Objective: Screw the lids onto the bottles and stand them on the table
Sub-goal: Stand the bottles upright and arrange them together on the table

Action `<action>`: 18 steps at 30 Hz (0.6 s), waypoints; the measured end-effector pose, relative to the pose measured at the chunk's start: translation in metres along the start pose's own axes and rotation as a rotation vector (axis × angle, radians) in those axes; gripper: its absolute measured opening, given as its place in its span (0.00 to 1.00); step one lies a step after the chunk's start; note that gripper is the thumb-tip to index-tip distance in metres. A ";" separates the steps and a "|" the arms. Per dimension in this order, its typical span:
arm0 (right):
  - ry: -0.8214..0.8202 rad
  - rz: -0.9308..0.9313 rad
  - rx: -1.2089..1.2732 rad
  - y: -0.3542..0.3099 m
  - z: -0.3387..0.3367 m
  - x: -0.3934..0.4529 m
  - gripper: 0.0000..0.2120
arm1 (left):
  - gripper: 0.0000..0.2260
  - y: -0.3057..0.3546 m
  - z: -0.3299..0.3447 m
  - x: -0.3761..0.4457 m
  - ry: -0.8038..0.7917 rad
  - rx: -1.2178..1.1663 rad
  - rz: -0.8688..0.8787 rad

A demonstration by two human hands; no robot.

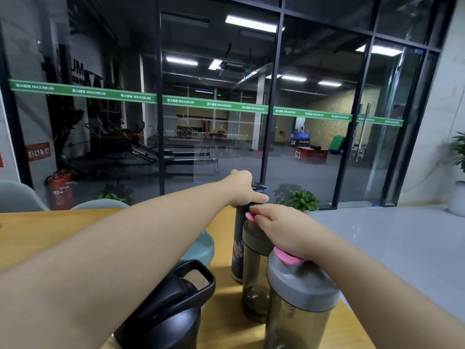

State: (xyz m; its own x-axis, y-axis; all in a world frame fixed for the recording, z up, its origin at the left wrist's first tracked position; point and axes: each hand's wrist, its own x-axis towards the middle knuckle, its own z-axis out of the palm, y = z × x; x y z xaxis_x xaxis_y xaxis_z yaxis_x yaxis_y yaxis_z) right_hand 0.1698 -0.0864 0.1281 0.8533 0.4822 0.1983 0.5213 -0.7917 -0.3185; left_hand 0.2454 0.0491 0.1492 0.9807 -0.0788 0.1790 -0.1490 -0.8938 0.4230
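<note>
Several bottles stand upright on the wooden table (50,230). My left hand (242,188) grips the top of a tall dark patterned bottle (239,245) at the far edge. Just in front of it, my right hand (281,226) rests on the grey lid of a smoky shaker bottle (255,278), fingers by its pink flip cap (249,217). A second smoky shaker (299,308) with a grey lid and pink cap (285,256) stands nearest on the right. A black bottle with a loop handle (173,306) is at the front. A teal-lidded bottle (201,248) is partly hidden behind my left arm.
The table's right edge runs diagonally beside the near shaker, with grey floor beyond. Two pale chair backs (17,196) stand at the far left side. A potted plant (299,199) sits past the table, before a glass wall. A fire extinguisher (60,188) stands left.
</note>
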 end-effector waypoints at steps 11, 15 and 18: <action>0.101 -0.011 0.026 0.007 0.004 0.005 0.15 | 0.30 -0.005 -0.001 -0.011 0.032 -0.021 0.051; 0.121 0.035 0.004 -0.002 -0.003 -0.005 0.16 | 0.29 -0.012 -0.010 -0.027 0.025 -0.032 0.055; 0.118 0.054 0.063 -0.008 -0.006 -0.011 0.17 | 0.26 -0.016 -0.021 -0.043 0.037 -0.022 0.028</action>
State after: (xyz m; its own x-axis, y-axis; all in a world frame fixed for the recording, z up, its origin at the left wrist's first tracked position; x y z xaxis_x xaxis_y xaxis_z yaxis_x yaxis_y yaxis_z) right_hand 0.1561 -0.0880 0.1334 0.8759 0.3888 0.2857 0.4768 -0.7883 -0.3889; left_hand 0.2026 0.0763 0.1528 0.9708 -0.0866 0.2237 -0.1793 -0.8816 0.4367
